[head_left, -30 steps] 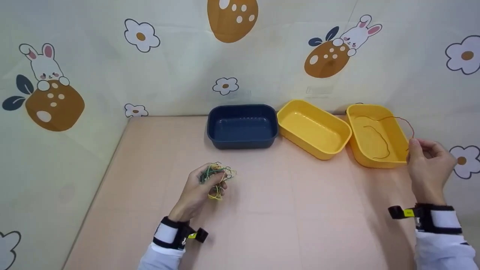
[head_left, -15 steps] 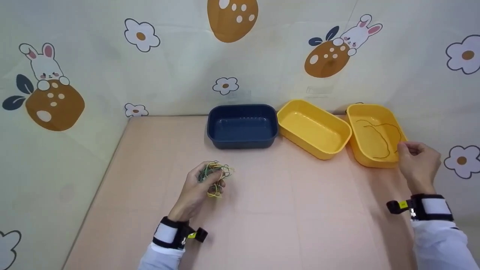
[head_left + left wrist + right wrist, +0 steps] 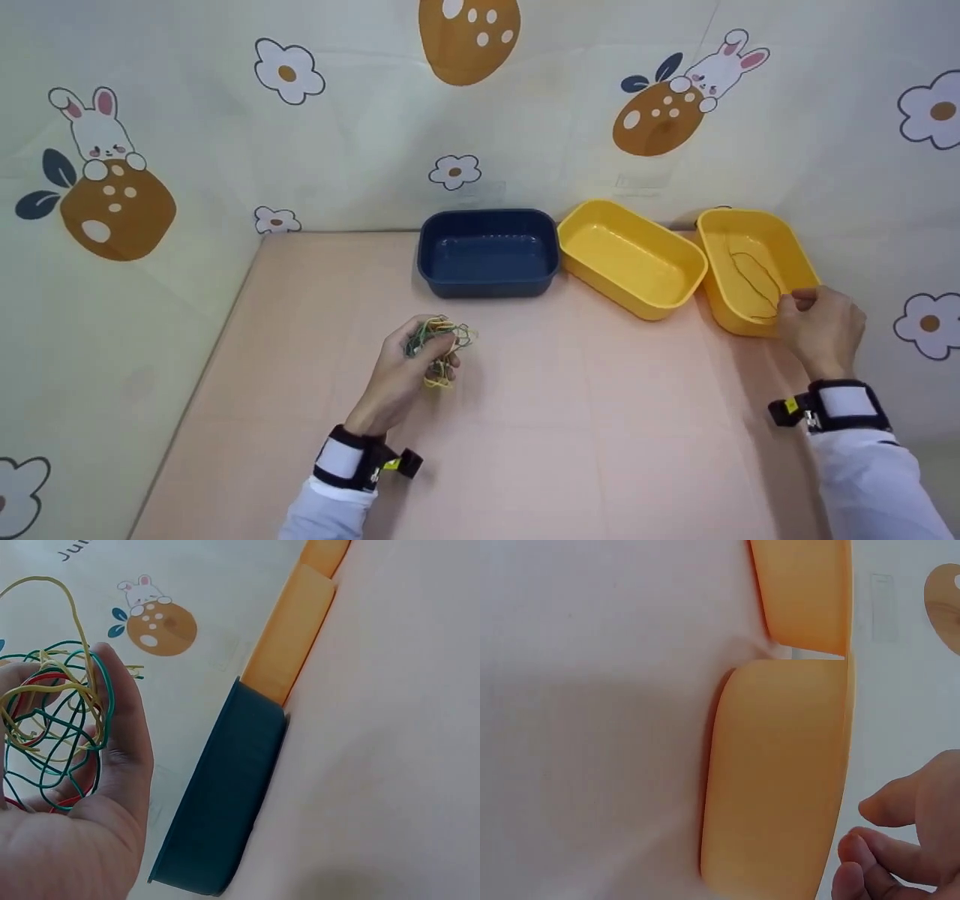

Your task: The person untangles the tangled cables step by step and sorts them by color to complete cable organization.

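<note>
My left hand [image 3: 401,364] holds a loose tangle of thin coloured wires [image 3: 441,337] above the table. Green, yellow and some red strands [image 3: 52,720] show between its thumb and fingers in the left wrist view. At the far right, my right hand [image 3: 821,330] is over the front right corner of the right yellow tub [image 3: 739,324]. In the right wrist view its thumb [image 3: 891,802] and fingers stand slightly apart beside the rim, with nothing seen between them. Inside that tub lie thin dark wires [image 3: 756,277] in a loose curve.
A second yellow tub [image 3: 637,262] stands at an angle left of the first. Beside it, a dark blue tub [image 3: 487,289] sits near the back wall [image 3: 360,150]. The pinkish table [image 3: 525,412] stretches in front of all of them.
My right hand has moved left and closer over the right yellow tub, and the reddish wire it pinched is now down in the tub. The left hand keeps its tangle, barely shifting.
</note>
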Tool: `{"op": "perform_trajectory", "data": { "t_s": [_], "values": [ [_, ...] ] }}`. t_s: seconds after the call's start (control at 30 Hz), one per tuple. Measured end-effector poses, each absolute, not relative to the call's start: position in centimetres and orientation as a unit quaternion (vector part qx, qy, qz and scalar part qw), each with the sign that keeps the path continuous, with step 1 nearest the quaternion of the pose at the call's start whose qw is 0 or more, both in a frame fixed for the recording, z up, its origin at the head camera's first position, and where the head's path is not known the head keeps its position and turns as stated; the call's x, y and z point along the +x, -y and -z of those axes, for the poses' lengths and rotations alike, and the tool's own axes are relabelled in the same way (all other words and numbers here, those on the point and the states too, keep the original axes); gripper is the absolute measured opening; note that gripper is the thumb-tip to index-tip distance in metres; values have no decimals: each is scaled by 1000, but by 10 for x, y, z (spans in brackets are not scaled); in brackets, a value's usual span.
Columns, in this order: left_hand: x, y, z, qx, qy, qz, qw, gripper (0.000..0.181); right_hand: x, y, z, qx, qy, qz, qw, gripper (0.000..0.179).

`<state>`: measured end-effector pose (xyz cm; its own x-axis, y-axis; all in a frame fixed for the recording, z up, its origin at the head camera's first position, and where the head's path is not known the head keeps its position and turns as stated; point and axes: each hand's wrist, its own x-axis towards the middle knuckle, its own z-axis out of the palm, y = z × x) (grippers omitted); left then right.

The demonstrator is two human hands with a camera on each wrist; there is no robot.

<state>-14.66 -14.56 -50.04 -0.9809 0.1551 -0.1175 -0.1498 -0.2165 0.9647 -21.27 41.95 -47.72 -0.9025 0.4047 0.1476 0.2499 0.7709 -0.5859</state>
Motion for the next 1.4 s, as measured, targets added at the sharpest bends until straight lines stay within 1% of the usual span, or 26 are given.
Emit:
{"op": "perform_trajectory", "data": {
  "t_s": [0.13,0.23,0.33,0.43,0.57,0.73,0.8,0.9,1.03,1.27,1.4],
  "values": [
    [-150,141,496,11,-623,-776,101,24,-206,-390,478,-124,916,-319,207,35],
    [-152,136,492,21,-625,-773,105,27,-197,-356,478,-41,907,-347,236,24],
    [-153,130,487,36,-627,-770,112,31,-188,-319,477,72,893,-366,251,17],
    [-154,121,483,58,-628,-767,119,37,-180,-284,475,179,870,-382,254,21],
    [-155,107,479,85,-625,-765,130,44,-166,-242,467,257,852,-396,228,22],
    [-157,90,477,104,-624,-761,146,44,-155,-205,458,299,833,-430,178,22],
    [-157,84,476,108,-626,-757,150,41,-153,-196,458,312,825,-442,162,22],
    [-156,78,476,115,-627,-754,157,41,-153,-187,462,323,818,-453,147,22],
    [-155,73,477,123,-619,-758,166,39,-152,-181,468,316,817,-464,133,22],
    [-154,70,481,136,-611,-762,168,22,-152,-178,473,283,808,-508,92,16],
    [-153,72,482,140,-614,-757,176,22,-151,-179,474,265,796,-541,61,11]
  ]
}}
